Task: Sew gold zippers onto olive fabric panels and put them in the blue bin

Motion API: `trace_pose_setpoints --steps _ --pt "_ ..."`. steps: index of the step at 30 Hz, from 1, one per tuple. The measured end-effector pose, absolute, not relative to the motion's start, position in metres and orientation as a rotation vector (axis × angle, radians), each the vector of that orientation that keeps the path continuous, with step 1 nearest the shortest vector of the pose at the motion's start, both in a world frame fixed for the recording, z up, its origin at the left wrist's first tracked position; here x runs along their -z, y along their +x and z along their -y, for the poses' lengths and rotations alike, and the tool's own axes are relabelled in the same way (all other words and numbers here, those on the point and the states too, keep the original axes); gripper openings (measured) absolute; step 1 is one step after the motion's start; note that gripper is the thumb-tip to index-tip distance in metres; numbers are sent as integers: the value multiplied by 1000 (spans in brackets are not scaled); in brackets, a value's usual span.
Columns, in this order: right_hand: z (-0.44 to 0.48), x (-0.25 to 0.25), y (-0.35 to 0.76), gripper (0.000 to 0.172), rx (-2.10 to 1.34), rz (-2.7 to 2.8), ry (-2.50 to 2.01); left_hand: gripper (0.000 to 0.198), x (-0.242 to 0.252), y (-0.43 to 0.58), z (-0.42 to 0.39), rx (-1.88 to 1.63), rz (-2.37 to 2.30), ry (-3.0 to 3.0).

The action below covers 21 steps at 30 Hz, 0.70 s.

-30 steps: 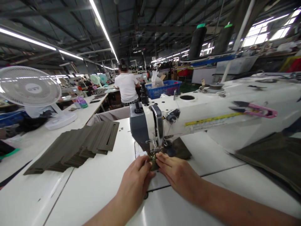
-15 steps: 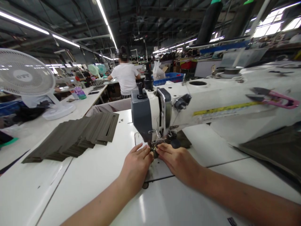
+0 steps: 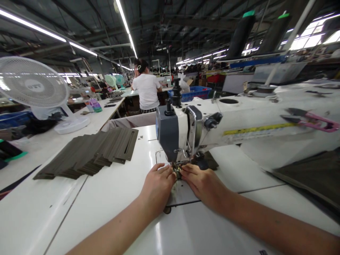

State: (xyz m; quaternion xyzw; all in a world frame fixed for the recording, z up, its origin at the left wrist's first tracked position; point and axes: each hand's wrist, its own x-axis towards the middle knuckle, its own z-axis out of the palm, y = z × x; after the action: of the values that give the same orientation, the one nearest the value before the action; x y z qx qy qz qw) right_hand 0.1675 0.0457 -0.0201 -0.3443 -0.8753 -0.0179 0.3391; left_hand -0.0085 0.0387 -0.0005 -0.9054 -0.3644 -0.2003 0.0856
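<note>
The small dark-olive piece of thin sheet material [image 3: 179,174] lies on the white bench [image 3: 127,212], at the metal presser foot [image 3: 181,163] of the white-and-grey industrial sewing machine [image 3: 168,132], largely covered by fingers. Taking the piece as centre, the bare left hand [image 3: 158,186] bears on it from eight o'clock and the bare right hand [image 3: 205,180] from four o'clock; in both, the fingers lie together, extended toward the foot, the gap between the hands being narrow. Whether the fingertips pinch the piece or only press it cannot be told. Handling, as judged: light, flexible but with some body, not fragile, and liable to slide on the smooth bench. Recommended hold: flat fingertips at its side edges, with light, even pressure, clear of the foot. A dark-olive flat patch [image 3: 213,161] shows at about two o'clock behind the foot; its connection with the piece cannot be confirmed. Further out, a fanned stack of flat dark-olive slotted panels [image 3: 87,153] lies between nine and ten o'clock, pink-handled metal snips [image 3: 316,121] rest on the machine arm between two and three, and a dark-olive folded cloth [image 3: 312,173] lies at three.
</note>
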Motion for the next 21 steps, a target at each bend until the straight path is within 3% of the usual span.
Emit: trace_pose_setpoints --steps 9,12,17,19,21 --pt "-46 21 166 22 -71 2284 -1024 11 10 -9 -42 770 1081 -2643" --pt "-54 10 180 12 -171 2374 -1005 12 12 -13 -45 862 1094 -2652" --pt "-55 -4 214 7 270 2434 -1360 9 1 -12 -30 877 1206 -2653" --pt "-35 -2 216 11 367 2447 -1446 22 -6 -4 -14 867 1159 -2697" --pt "-2 3 211 13 237 2455 -1392 43 -11 7 1 790 1009 -2809"
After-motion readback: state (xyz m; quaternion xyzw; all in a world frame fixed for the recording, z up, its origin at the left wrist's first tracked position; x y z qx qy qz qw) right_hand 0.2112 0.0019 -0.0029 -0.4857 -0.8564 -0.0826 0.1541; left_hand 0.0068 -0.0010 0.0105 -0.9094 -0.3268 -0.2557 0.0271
